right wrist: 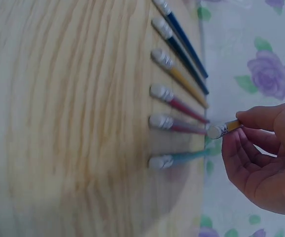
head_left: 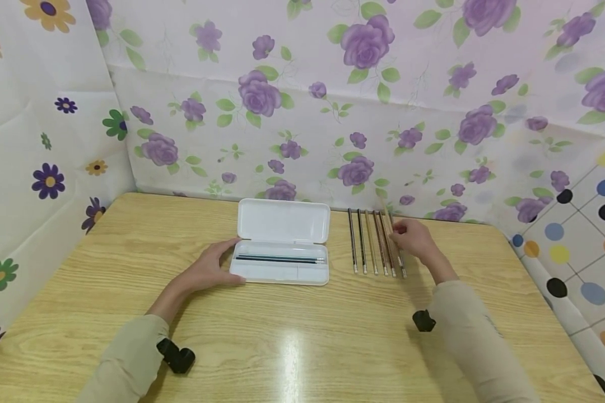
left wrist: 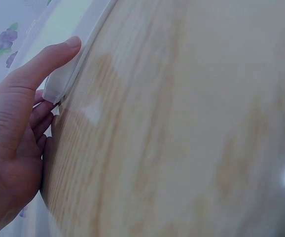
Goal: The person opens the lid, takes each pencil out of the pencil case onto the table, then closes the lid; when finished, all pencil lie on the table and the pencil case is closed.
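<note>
A white pencil case [head_left: 267, 273] lies with its lid [head_left: 283, 220] raised at the back. Two dark pencils [head_left: 277, 259] lie lengthwise inside. My left hand [head_left: 209, 268] holds the case's left end, thumb [left wrist: 66, 49] at the front rim and fingers at the side, partly hidden in the left wrist view. To the right, my right hand [head_left: 414, 239] pinches a yellow pencil [right wrist: 232, 125] between thumb and fingers, its white eraser end pointing toward me. Under and beside that hand is a row of pencils, including a teal one [right wrist: 184, 157] and a red one [right wrist: 182, 105].
Two dark blue pencils [right wrist: 182, 57] and another yellow pencil [right wrist: 184, 81] complete the row, erasers toward the near side. The wooden table [head_left: 292, 324] meets a flowered cloth wall [head_left: 302, 140] behind the case and pencils.
</note>
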A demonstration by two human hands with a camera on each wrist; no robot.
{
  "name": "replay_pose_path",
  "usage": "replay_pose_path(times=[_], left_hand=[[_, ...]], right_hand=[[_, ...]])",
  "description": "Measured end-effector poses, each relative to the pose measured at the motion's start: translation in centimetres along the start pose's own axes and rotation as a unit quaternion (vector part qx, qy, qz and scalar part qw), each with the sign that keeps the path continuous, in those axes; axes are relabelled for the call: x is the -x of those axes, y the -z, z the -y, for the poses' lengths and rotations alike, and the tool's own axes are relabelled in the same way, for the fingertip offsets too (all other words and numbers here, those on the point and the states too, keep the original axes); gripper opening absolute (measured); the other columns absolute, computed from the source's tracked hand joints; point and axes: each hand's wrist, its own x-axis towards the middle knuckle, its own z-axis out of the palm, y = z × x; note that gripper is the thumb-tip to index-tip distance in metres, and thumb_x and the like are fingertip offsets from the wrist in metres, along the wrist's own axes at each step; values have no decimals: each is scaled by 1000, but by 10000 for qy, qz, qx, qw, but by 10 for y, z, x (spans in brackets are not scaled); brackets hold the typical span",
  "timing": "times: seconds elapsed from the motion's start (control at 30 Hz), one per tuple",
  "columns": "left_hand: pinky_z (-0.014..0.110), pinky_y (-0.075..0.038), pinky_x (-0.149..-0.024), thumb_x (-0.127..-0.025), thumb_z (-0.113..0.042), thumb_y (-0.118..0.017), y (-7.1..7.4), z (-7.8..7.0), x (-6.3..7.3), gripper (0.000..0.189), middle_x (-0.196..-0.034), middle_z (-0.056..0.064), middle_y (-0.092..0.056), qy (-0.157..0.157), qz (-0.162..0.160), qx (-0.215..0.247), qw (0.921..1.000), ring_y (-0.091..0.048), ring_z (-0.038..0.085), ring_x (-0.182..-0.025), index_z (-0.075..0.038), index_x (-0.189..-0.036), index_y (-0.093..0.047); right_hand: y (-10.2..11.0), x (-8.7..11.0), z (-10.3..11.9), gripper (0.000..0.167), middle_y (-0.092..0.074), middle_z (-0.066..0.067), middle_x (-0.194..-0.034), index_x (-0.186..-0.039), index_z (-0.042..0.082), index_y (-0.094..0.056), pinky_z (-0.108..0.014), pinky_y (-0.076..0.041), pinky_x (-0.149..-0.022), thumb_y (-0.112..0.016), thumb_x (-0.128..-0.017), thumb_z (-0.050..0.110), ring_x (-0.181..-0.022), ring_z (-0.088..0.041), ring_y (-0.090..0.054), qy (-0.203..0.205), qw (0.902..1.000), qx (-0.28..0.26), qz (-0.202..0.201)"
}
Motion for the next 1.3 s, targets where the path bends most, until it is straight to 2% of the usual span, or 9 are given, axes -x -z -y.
replay_pose_path(times=[0.17,0.3,0.47,0.67,0.83,1.07,1.17,1.3], left_hand=[[55,-20,-110,-69,-27,-88,0,-1,0,95,-145,15,-42,-33,-7,-13,10000,-30,33,-137,-5,-147,-38],[55,-19,-110,-69,-28,-88,-1,-1,-1,93,-145,13,-42,-19,-24,-46,10000,-30,32,-137,-7,-146,-40],[56,-18,-110,-71,-28,-87,-1,0,-2,92,-145,16,-41,-58,-17,-54,10000,-28,35,-137,-5,-146,-40],[55,-18,-110,-70,-28,-87,-1,1,-1,96,-147,17,-39,-72,-5,-57,10000,-27,35,-138,-3,-148,-36],[54,-18,-111,-69,-27,-88,-2,0,-1,98,-148,16,-39,-93,-17,-10,10000,-28,33,-139,-3,-148,-36],[53,-18,-111,-70,-26,-88,-1,0,-1,97,-147,14,-41,-154,-3,41,9999,-28,32,-138,-3,-148,-36],[53,-18,-111,-70,-26,-88,-1,1,-1,97,-147,15,-40,-125,-16,35,9999,-28,32,-139,-3,-148,-36],[55,-18,-110,-70,-28,-87,-1,2,0,96,-147,17,-39,-70,-31,-16,10000,-27,35,-138,-3,-148,-36]], right_hand=[[4,4,-17,41,-53,-32,-120,-131,-18,-45,-37,-54,-81,-50,-99,8,-101,-37,-61,-223,9995,-191,105],[6,7,-26,40,-56,-33,-117,-127,-19,-48,-39,-54,-80,-53,-98,8,-96,-37,-62,-230,9997,-3,35],[6,8,-36,38,-58,-32,-115,-122,-18,-53,-48,-48,-88,-55,-96,9,-103,-43,-57,-248,9988,419,-87],[3,11,-45,39,-56,-33,-119,-123,-17,-53,-50,-47,-89,-56,-97,11,-107,-44,-55,-425,9983,393,-26],[-1,11,-49,40,-58,-32,-117,-124,-17,-53,-48,-49,-85,-57,-97,12,-102,-41,-59,-340,9989,300,-76],[-2,10,-49,38,-61,-28,-110,-122,-16,-55,-39,-53,-76,-57,-96,11,-91,-33,-63,-258,9993,206,-147],[0,10,-47,38,-61,-29,-111,-122,-16,-54,-41,-53,-77,-56,-97,12,-91,-34,-63,-232,9994,204,-152],[2,8,-45,40,-59,-31,-114,-123,-16,-54,-49,-49,-85,-55,-98,15,-99,-41,-59,-116,9988,432,-214]])
